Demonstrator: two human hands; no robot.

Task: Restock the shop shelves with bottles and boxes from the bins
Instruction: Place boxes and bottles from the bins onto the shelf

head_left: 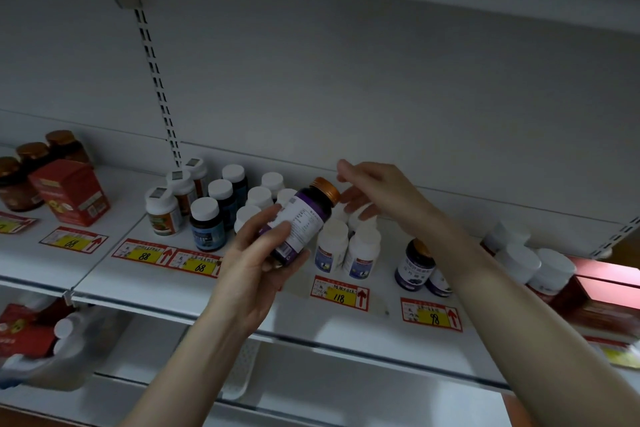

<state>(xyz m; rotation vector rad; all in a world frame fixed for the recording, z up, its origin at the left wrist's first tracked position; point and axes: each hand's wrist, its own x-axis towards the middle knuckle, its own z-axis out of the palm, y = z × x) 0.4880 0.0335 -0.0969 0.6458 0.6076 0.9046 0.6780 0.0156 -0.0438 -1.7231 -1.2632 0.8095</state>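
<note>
Purple plastic bottle with gold screw cap [304, 220] gripped around the body by left hand [256, 258], above near edge of white metal shelf [384, 274]. Long axis tilted, cap far-right. Right hand [374, 191] open, empty, just right of cap (nearer the matching purple shelf bottle [414, 270]).

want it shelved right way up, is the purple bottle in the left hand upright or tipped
Tipped. The left hand holds the purple bottle slanted, its gold cap pointing up and to the right.
</note>
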